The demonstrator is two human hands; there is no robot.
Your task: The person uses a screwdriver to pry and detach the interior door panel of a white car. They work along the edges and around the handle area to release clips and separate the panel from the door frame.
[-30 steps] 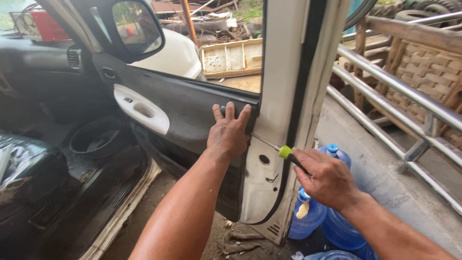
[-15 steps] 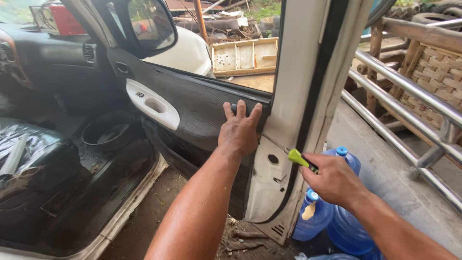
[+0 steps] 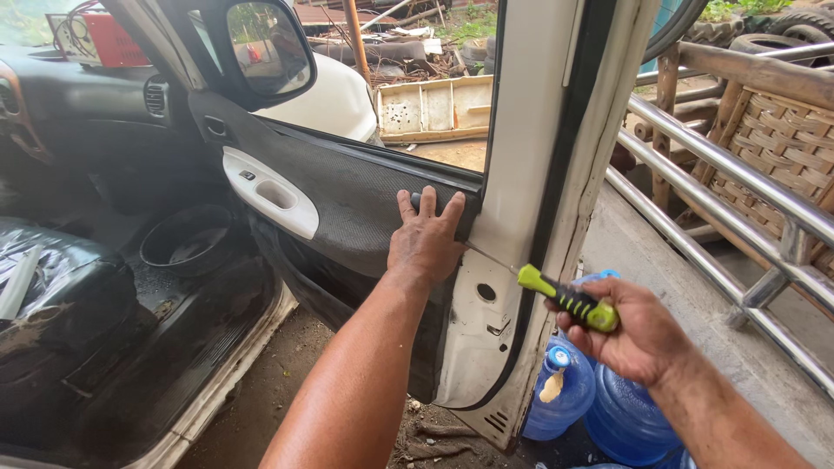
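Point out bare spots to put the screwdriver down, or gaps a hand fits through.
Free: the concrete ledge between the door edge and the steel rails; the open window gap above the trim panel. Crowded: below the right hand, blue water jugs pack the ground; debris lies by the door's bottom corner.

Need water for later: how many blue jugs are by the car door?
2 clearly: a small jug by the door's lower edge and a bigger jug under the right hand. More may be hidden.
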